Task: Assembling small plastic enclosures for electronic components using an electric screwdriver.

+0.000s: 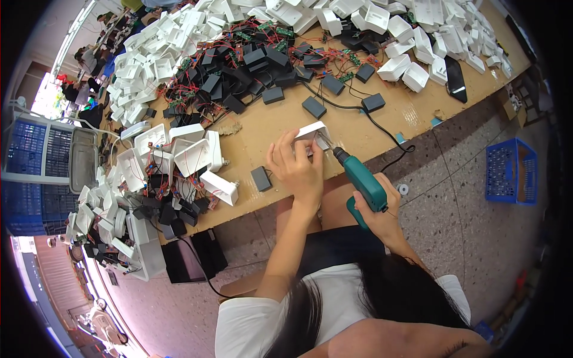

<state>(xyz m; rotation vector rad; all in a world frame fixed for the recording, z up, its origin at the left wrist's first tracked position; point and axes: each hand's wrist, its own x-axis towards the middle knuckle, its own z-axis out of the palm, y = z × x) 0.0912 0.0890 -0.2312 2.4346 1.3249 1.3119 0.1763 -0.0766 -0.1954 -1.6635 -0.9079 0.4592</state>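
Note:
My left hand (297, 167) grips a small white plastic casing (312, 129) by the table's near edge, its fingers bent over the casing. In my right hand (382, 210) is a green power screwdriver (363, 182). The tool's bit reaches into the casing, close to my left fingertips. Whether a screw sits under the tip cannot be made out. To the left of my left hand, a dark grey box (261, 178) lies on the cardboard-covered table (382, 134).
Heaps of white casings (173, 45) and dark boxes with wired boards (239, 74) cover the far table. Half-assembled casings (191, 158) stand at the left. A black cable (388, 132) crosses the right side, near a phone (455, 79). A blue basket (511, 172) stands on the floor.

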